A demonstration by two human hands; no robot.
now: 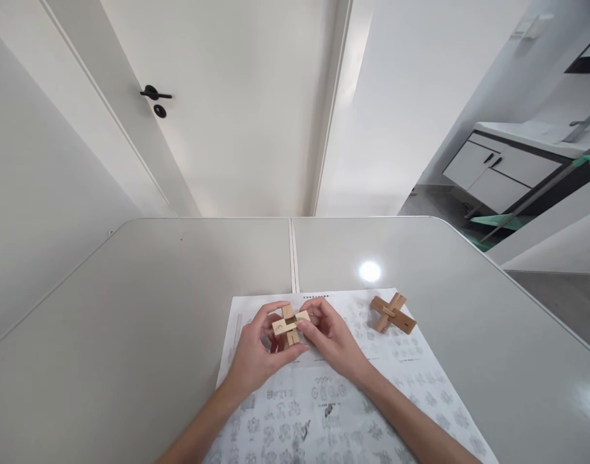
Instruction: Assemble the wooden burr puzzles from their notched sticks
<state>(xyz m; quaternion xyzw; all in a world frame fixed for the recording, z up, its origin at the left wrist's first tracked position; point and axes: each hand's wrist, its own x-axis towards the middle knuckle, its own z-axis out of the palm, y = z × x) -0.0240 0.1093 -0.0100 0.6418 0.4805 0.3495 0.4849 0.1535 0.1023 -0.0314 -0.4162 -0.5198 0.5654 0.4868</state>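
Between my two hands is a light wooden burr puzzle [291,325] of crossed notched pieces, held just over a printed sheet. Fingers and thumb of my left hand [263,348] grip it at its top and bottom ends. My right hand [331,335] pinches the right end of the crosswise piece, thumb on top. Dark marks show on some of the pieces, and a dark gap is visible near the centre. Darker brown, a second wooden cross puzzle [393,314] lies on the sheet to the right of my right hand, touched by neither hand.
The white instruction sheet [324,419] with rows of small drawings lies under both hands. It rests on a grey table [130,341] with a seam down the middle. Beyond stand a white door [236,109] and, at right, a sink cabinet [502,167].
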